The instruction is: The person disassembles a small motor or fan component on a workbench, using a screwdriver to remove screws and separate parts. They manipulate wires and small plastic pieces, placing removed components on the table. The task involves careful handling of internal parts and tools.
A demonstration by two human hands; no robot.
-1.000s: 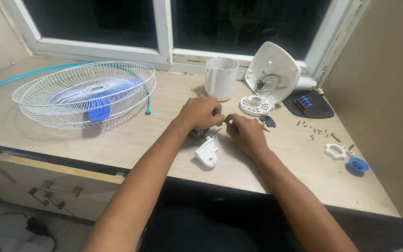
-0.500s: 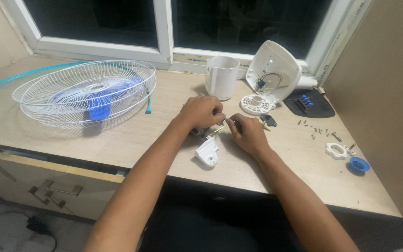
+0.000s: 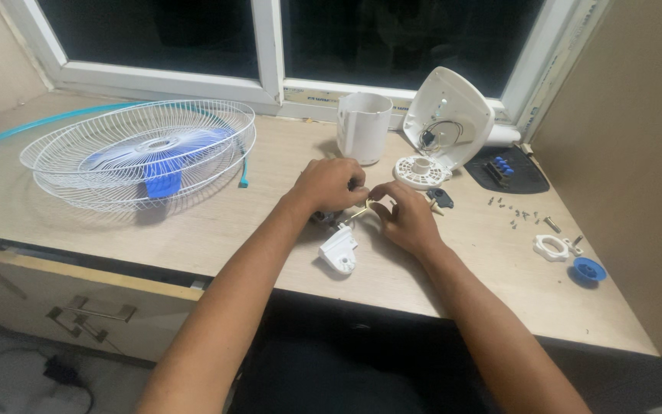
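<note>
Mid-bench, near the front edge, both hands meet. Left hand (image 3: 329, 184) is curled closed over a small dark part (image 3: 323, 218), mostly hidden. Right hand (image 3: 405, 218) pinches a thin brass-coloured piece (image 3: 359, 211) between fingertips. White plastic bracket (image 3: 339, 251) lies just below them on the bench (image 3: 216, 230). Wire fan guard (image 3: 139, 149) with blue blades sits toward the left edge; white fan housing (image 3: 447, 115) stands at the back; loose screws (image 3: 519, 215) lie right.

Warm indoor light from approx 12 o'clock overhead; window (image 3: 392, 38) black, no glare. Soft shadows under fan grille (image 3: 139, 149). Edges bend slightly, maybe wide-angle lens.
</note>
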